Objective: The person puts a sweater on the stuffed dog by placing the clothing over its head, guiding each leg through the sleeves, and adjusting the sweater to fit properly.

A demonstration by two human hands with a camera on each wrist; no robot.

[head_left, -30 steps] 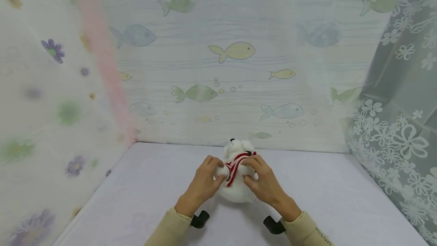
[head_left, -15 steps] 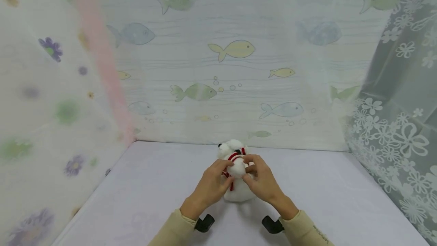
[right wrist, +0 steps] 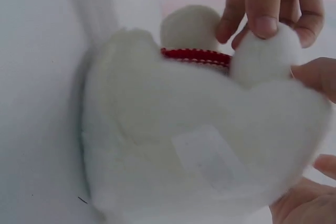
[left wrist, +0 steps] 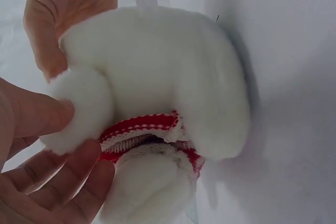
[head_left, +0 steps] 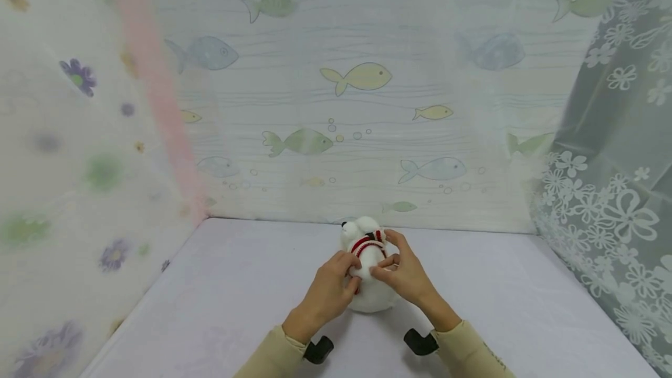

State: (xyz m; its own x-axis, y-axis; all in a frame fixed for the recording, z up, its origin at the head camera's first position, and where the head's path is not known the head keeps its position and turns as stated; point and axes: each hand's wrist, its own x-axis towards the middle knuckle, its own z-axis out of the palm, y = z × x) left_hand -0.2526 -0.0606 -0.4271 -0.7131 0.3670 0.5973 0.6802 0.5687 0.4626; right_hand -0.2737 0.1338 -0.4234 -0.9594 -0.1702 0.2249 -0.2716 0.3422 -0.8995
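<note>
Between left hand [head_left: 328,289] and right hand [head_left: 412,277], 1 plush toy [head_left: 370,258] has turned.

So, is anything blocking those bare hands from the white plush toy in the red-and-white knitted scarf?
Nothing visible stands in the way: the left hand pinches a rounded white limb of the toy, and the right hand touches its plush directly. The knitted scarf leaves those spots uncovered.
</note>
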